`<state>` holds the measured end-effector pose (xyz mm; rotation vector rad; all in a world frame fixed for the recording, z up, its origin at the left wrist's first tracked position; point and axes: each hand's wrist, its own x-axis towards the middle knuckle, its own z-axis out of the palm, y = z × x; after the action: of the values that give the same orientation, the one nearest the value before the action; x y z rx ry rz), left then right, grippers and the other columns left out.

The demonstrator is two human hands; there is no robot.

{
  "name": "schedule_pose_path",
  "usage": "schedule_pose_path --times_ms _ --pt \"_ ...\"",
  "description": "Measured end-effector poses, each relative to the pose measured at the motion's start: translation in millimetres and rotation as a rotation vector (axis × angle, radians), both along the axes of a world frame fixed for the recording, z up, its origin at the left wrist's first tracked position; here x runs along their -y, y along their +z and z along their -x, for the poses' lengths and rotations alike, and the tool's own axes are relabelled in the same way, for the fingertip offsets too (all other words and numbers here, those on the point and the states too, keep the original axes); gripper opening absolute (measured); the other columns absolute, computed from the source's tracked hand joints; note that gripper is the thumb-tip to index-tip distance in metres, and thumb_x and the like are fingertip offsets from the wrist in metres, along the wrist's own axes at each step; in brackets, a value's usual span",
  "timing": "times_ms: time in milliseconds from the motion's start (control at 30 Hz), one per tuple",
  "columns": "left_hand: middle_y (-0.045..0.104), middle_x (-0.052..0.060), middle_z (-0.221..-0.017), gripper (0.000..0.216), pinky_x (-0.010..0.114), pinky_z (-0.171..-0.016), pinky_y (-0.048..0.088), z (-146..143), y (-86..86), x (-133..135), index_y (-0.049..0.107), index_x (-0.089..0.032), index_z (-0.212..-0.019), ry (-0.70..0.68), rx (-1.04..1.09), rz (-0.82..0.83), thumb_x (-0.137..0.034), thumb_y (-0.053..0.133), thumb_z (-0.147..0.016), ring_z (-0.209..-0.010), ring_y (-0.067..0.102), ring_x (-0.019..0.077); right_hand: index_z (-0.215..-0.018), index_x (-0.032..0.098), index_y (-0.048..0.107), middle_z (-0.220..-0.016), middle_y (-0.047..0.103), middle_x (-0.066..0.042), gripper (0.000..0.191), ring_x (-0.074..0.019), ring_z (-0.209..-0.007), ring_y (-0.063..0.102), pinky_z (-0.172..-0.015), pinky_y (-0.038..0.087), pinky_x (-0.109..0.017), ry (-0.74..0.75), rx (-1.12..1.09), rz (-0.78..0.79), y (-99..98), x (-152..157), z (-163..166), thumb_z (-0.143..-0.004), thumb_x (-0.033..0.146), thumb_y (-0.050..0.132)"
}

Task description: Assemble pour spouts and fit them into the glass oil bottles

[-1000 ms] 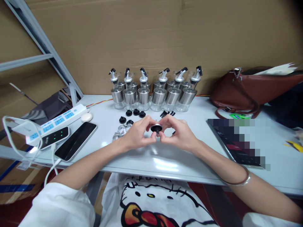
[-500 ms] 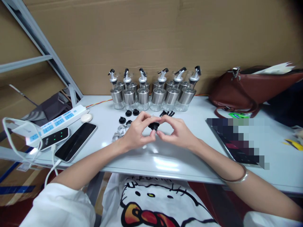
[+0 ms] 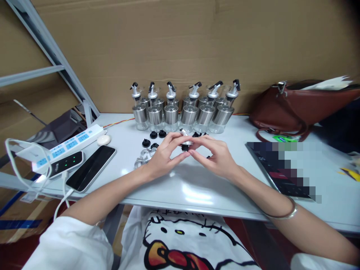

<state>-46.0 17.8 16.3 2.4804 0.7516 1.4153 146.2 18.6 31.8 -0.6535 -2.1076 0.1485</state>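
Between my fingertips is a bottle pourer [image 3: 185,146] with a silver cap and a black ribbed stopper below it. My left hand [image 3: 165,155] pinches it from the left, and my right hand [image 3: 215,155] grips it from the right, thumbs low and fingers above. Loose black stoppers [image 3: 146,143] lie just beyond my left hand. Silver pourer caps [image 3: 140,162] rest beside my left wrist. Small black pieces [image 3: 197,134] sit behind my right hand, which partly covers them.
Several glass bottles with steel bands [image 3: 171,112] stand in rows at the back, the front ones topped with pourers. A power strip [image 3: 69,146], a phone [image 3: 91,168] and a white round case [image 3: 104,140] are left. A brown bag [image 3: 306,107] and a dark tablet-like panel [image 3: 270,165] are right.
The piece in my hands has turned from showing its black ribbed stopper to standing with the silver cap on top. My hands stay together in nearly the same place.
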Motion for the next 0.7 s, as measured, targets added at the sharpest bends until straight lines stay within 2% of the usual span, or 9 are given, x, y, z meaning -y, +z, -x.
schedule_pose_path --times_ms 133,233,300,367,500,600,700 --pt "0.052 0.006 -0.11 0.034 0.034 -0.092 0.051 1.5 0.0 -1.8 0.049 -0.027 -0.125 0.003 -0.017 -0.012 -0.03 0.054 -0.092 -0.106 0.056 0.0168 -0.106 0.018 0.064 -0.071 0.072 -0.001 0.019 -0.015 -0.065 0.063 -0.07 0.049 -0.03 -0.028 0.014 -0.002 -2.2 -0.4 0.6 -0.088 0.021 0.057" --pt "0.051 0.006 -0.108 0.03 0.034 -0.091 0.051 1.9 0.8 -1.0 0.047 -0.026 -0.124 0.024 -0.051 -0.042 -0.027 0.05 -0.094 -0.105 0.055 0.0163 -0.101 0.02 0.067 -0.068 0.072 0.0 0.017 -0.0137 -0.058 0.061 -0.079 0.048 -0.034 -0.071 0.009 -0.012 3.0 -0.8 -0.2 -0.089 0.022 0.054" --pt "0.05 0.006 -0.107 0.029 0.034 -0.088 0.052 2.0 1.0 -0.7 0.044 -0.025 -0.124 0.063 -0.072 -0.07 -0.028 0.046 -0.095 -0.103 0.055 0.0166 -0.096 0.02 0.068 -0.067 0.072 0.0 0.018 -0.0149 -0.059 0.063 -0.083 0.046 -0.036 -0.18 -0.016 0.019 8.8 -5.3 -5.2 -0.09 0.024 0.052" --pt "0.048 0.007 -0.107 0.027 0.035 -0.084 0.053 2.1 0.6 -1.4 0.041 -0.023 -0.124 0.121 -0.121 -0.127 -0.029 0.042 -0.097 -0.098 0.055 0.0168 -0.092 0.019 0.07 -0.068 0.072 -0.002 0.019 -0.0179 -0.065 0.065 -0.08 0.046 -0.035 -0.353 -0.012 0.091 12.9 -15.0 -14.3 -0.089 0.024 0.051" --pt "0.047 0.007 -0.103 0.023 0.033 -0.076 0.054 1.7 0.5 -2.7 0.038 -0.02 -0.12 0.181 -0.271 -0.317 -0.024 0.037 -0.098 -0.088 0.055 0.0164 -0.089 0.016 0.072 -0.085 0.073 -0.008 0.023 -0.0236 -0.081 0.066 -0.075 0.046 -0.033 -0.572 0.22 0.212 6.3 -42.9 -37.1 -0.081 0.014 0.051" --pt "0.048 0.008 -0.102 0.022 0.032 -0.074 0.054 0.4 2.2 -1.1 0.037 -0.017 -0.119 0.181 -0.297 -0.382 -0.022 0.036 -0.098 -0.088 0.054 0.0172 -0.091 0.016 0.074 -0.094 0.071 -0.011 0.028 -0.0282 -0.093 0.063 -0.077 0.045 -0.035 -0.629 0.471 0.26 -5.8 -56.3 -47.1 -0.082 0.013 0.048" --pt "0.048 0.008 -0.102 0.022 0.033 -0.074 0.054 -0.5 3.6 1.2 0.035 -0.017 -0.119 0.169 -0.307 -0.375 -0.022 0.035 -0.098 -0.089 0.055 0.0179 -0.094 0.019 0.075 -0.095 0.071 -0.011 0.029 -0.0289 -0.095 0.062 -0.078 0.044 -0.036 -0.645 0.635 0.344 -12.9 -58.4 -48.4 -0.084 0.016 0.048"
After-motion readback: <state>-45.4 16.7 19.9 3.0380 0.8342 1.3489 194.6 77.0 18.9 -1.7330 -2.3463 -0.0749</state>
